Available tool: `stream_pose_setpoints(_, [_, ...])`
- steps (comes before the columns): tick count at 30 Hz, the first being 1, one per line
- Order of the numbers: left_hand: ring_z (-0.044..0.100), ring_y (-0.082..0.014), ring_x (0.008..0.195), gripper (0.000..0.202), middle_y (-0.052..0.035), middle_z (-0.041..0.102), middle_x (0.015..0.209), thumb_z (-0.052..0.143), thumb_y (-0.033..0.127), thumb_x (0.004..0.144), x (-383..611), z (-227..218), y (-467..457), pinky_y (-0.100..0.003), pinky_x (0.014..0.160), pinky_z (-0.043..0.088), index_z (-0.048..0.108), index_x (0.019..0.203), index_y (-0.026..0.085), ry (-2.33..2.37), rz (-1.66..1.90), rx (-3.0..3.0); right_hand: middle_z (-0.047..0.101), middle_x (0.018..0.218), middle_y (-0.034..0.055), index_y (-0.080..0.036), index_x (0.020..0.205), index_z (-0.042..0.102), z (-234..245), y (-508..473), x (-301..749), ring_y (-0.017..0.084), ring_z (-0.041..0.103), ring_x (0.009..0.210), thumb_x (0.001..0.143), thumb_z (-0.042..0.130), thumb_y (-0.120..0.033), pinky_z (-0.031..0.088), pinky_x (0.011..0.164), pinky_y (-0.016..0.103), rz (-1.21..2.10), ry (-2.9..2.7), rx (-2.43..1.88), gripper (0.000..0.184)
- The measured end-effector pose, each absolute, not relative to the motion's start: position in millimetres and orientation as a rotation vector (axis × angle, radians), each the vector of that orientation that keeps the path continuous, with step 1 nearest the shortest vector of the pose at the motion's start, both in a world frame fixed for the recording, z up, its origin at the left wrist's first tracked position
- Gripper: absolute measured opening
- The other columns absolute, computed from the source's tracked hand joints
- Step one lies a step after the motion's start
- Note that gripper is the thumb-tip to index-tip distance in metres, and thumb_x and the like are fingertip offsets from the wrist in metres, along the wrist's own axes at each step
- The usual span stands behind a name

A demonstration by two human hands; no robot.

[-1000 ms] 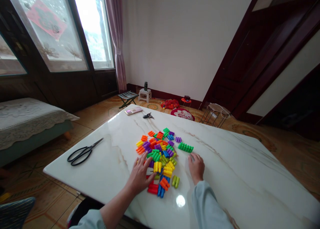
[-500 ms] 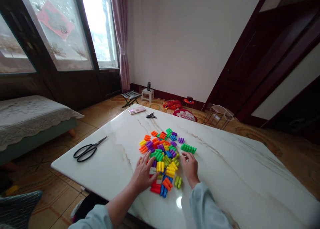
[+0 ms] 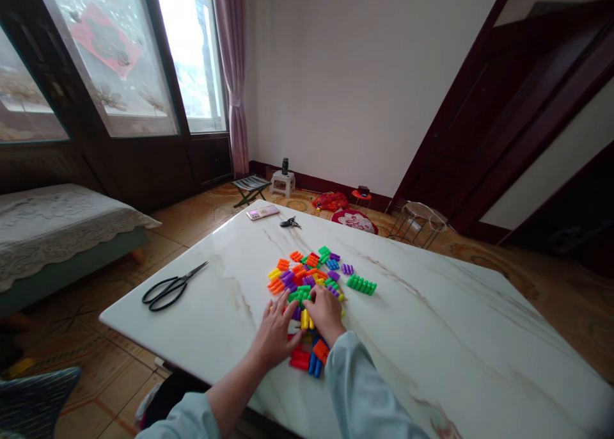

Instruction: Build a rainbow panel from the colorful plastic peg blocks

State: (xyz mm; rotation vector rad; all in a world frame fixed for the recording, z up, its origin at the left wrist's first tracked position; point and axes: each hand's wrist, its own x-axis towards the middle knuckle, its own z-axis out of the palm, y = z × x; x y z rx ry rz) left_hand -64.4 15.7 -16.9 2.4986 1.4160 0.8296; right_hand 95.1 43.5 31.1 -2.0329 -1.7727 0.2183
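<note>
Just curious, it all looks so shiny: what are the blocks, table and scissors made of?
Blocks: likely moulded plastic, from the bright solid colours and smooth ridges. Table: polished marble or a marble-look slab, white with brown veins and a glossy sheen. Scissors: all black, probably coated metal; too small to be sure.

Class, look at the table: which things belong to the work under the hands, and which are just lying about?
In use: pile of coloured plastic blocks, under the left hand and right hand; joined green row beside it, probably.
Lying about: black scissors, phone, keys.
</note>
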Motion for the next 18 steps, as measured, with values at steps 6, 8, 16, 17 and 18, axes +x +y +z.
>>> stream_pose_setpoints(6, [0.029,-0.0312,0.138,0.055,-0.0129,0.033,0.149,0.057,0.039,0.08,-64,-16,16,-0.053,0.11,0.027,0.046,0.131,0.023,1.402,0.811,2.505,0.067,0.079,0.0024,-0.02,0.086,0.059,40,35,103,0.016,0.061,0.07,0.078,0.058,-0.033,0.045,0.066,0.026,0.331,-1.431,-1.617,0.015])
stream_pose_setpoints(8, [0.029,-0.0309,0.138,0.054,-0.0134,0.032,0.149,0.057,0.039,0.08,-65,-16,15,-0.054,0.11,0.026,0.046,0.131,0.023,1.399,0.812,2.506,0.067,0.082,0.0037,-0.019,0.091,0.059,39,31,122,0.016,0.06,0.07,0.082,0.054,-0.039,0.046,0.066,0.026,0.329,-1.277,-1.491,0.022])
stream_pose_setpoints(16, [0.029,-0.0312,0.138,0.054,-0.0137,0.034,0.148,0.057,0.038,0.081,-65,-15,14,-0.054,0.11,0.025,0.045,0.131,0.023,1.399,0.805,2.496,0.068,0.084,0.0139,-0.015,0.085,0.062,-20,19,236,0.023,0.06,0.074,0.076,0.047,-0.05,0.047,0.072,0.036,0.042,-1.108,-1.732,0.038])
stream_pose_setpoints(17, [0.03,-0.0314,0.137,0.054,-0.0139,0.034,0.148,0.057,0.038,0.081,-65,-14,15,-0.054,0.11,0.025,0.045,0.131,0.023,1.397,0.802,2.496,0.068,0.083,0.0143,-0.016,0.083,0.062,-25,21,241,0.024,0.06,0.074,0.075,0.047,-0.05,0.047,0.073,0.037,0.047,-1.131,-1.742,0.038])
stream_pose_setpoints(18, [0.03,-0.0315,0.137,0.054,-0.0141,0.034,0.148,0.057,0.038,0.081,-65,-14,15,-0.054,0.11,0.025,0.045,0.131,0.023,1.396,0.801,2.498,0.068,0.082,0.0144,-0.016,0.082,0.062,-29,23,243,0.024,0.06,0.074,0.074,0.047,-0.05,0.047,0.074,0.037,0.053,-1.145,-1.745,0.038])
